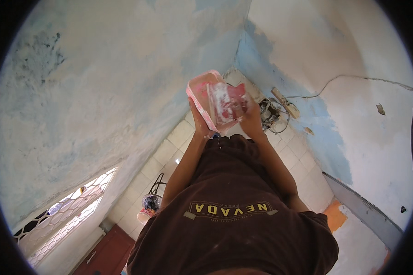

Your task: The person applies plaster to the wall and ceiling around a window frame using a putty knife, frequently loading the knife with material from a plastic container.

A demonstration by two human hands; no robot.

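A pink rectangular plastic tub (pixel 212 124), smeared with white and pink, is held up in front of my body, tilted. My left hand (pixel 198 117) grips its left side, the fingers partly hidden behind it. My right hand (pixel 251 118) is closed on a flat red scraper-like piece (pixel 236 94) at the tub's right side. White paste covers much of that piece. Motion blurs it and the right fingers, so its exact kind is hard to make out. White flecks show below the tub, near my left wrist.
Patchy white and blue walls (pixel 137 59) meet in the corner ahead. Near it lie a power strip (pixel 289 106) and tangled cables (pixel 271 114) on the tiled floor (pixel 163 151). A small bucket (pixel 147 214) stands at lower left, near a grilled window (pixel 73 211) and a red-brown door (pixel 105 251).
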